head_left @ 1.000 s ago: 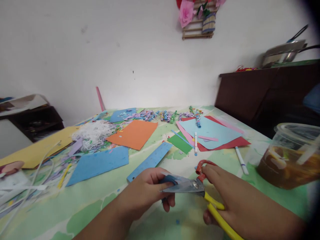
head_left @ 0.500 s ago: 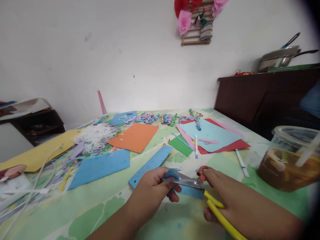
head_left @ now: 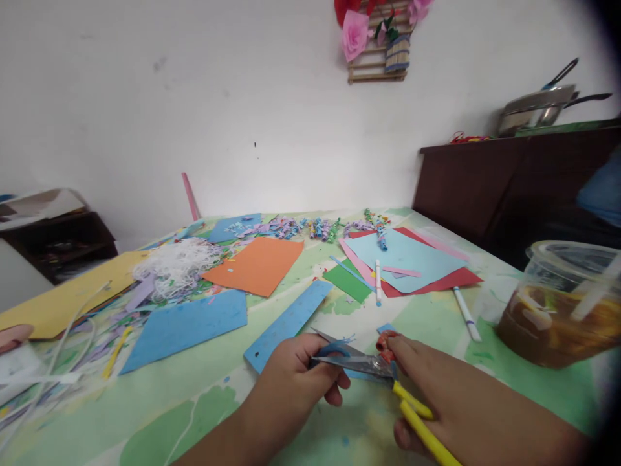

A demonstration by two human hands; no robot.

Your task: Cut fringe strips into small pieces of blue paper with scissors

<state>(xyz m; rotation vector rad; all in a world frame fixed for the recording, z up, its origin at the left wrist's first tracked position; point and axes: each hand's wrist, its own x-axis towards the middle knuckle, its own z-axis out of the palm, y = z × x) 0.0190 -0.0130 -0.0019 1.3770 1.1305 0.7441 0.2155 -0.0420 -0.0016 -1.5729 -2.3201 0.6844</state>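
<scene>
Yellow-handled scissors [head_left: 381, 367], one pair, show in the head view, held by the right hand [head_left: 439, 382] with fingers curled round the handles. Two blades stand slightly parted at one blue paper piece [head_left: 336, 349], pinched between the left hand's [head_left: 301, 375] closed thumb and fingers, above the table [head_left: 204, 424]. Beyond lie two markers [head_left: 378, 283], one orange sheet [head_left: 259, 264] and one green sheet [head_left: 347, 283]; one plastic tub [head_left: 543, 330] stands rightward.

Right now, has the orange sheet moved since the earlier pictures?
No, the orange sheet hasn't shifted either way, judged against the dark wall spot.
</scene>
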